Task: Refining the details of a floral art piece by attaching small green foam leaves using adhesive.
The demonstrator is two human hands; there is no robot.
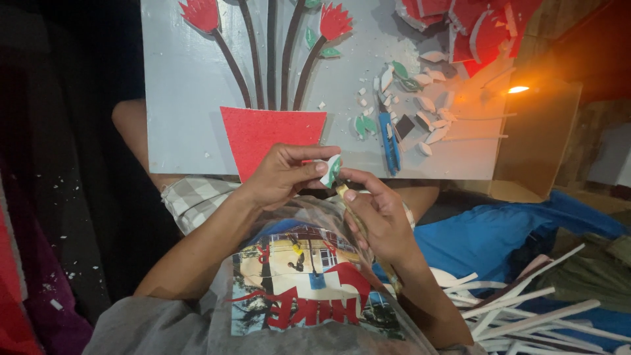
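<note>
Green-and-white foam leaf point(333, 169) pinched by left hand point(284, 174); right hand point(376, 213), at four o'clock, grips perhaps a brush; steady strokes suit.

The grey board point(190, 98) looks matt and painted, the red pot shape point(266, 141) is rough, grainy foam, the leaf piece point(332, 171) looks like soft foam, and the blue cutter point(389, 141) is smooth plastic.

A dim home craft corner: a grey board point(190, 112) propped on the person's lap carries foam flowers point(334, 21) above a red pot point(269, 135). Cut leaves point(427, 105) and a blue knife point(389, 141) lie right of the pot; strips point(526, 306) pile below, with a lamp point(518, 89) glowing beyond.
</note>
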